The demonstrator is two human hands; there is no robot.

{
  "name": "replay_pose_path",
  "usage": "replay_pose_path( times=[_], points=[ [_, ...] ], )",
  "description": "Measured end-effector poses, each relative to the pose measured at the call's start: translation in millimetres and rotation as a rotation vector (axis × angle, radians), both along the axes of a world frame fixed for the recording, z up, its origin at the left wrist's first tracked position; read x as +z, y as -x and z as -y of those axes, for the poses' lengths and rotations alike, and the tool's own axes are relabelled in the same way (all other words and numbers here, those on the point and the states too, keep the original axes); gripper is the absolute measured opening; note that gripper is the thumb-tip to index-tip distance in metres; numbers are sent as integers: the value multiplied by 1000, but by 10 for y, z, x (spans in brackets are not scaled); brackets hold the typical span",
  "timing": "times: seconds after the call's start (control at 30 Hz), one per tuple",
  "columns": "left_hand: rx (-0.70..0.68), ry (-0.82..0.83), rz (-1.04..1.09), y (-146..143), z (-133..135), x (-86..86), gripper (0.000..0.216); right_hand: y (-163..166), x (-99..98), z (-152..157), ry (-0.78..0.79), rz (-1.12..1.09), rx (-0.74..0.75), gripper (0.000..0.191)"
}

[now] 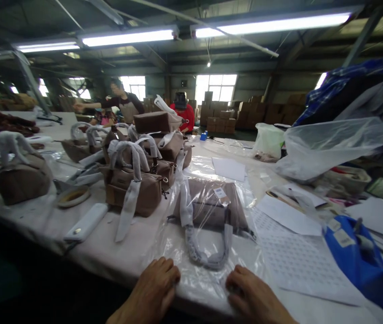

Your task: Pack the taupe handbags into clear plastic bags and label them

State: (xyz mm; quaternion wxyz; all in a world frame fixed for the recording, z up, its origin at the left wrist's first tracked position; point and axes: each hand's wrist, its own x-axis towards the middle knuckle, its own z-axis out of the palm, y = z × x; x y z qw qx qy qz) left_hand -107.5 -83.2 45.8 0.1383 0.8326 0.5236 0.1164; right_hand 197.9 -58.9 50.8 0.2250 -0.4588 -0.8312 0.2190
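Note:
In front of me a taupe handbag (203,218) lies flat inside a clear plastic bag (169,252). Its wrapped handle (208,261) curves toward me, and a paper tag (221,195) shows through the plastic. My left hand (156,285) is closed at the near left part of the plastic bag, fingers curled over its edge. On the opposite side, my right hand (254,292) is closed on the near right part, thumb and fingers together. The handbag's body lies beyond both hands, touched by neither.
Several taupe handbags (134,189) with wrapped handles crowd the left, near a tape roll (73,197) and a white device (86,222). To the right are printed sheets (299,261), a blue tape dispenser (353,256) and loose plastic (333,141). Two people work across the table.

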Motion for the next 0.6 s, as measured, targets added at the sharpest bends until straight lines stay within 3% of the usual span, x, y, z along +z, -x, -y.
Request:
replay_pose_path(
  times=[0.07, 0.13, 0.17, 0.23, 0.33, 0.4, 0.5, 0.6],
  points=[
    [28, 88, 50, 12, -5, 127, 13, -55, 95, -81, 274, -93, 1, 14],
    [69, 161, 52, 2, -61, 241, 5, -79, 296, -277, 346, -192, -85, 23],
    [103, 170, 47, -9, -111, 277, 9, -72, 387, -409, 256, -233, -147, 28],
    [208, 88, 74, -30, -254, 291, 16, -20, 451, -695, -93, -269, -249, 34],
    [418, -245, 196, -28, -536, 166, 19, 106, 173, -1028, -555, -166, -299, 48],
    [520, -359, 264, 2, -728, 16, 48, 176, -152, -1128, -699, -17, -271, 60],
    [603, -216, 336, 65, -963, -209, 77, 225, -531, -1135, -761, 101, -282, 73],
    [587, -43, 512, 131, -1116, -338, 81, 234, -647, -1103, -748, 97, -306, 74]
  ],
)
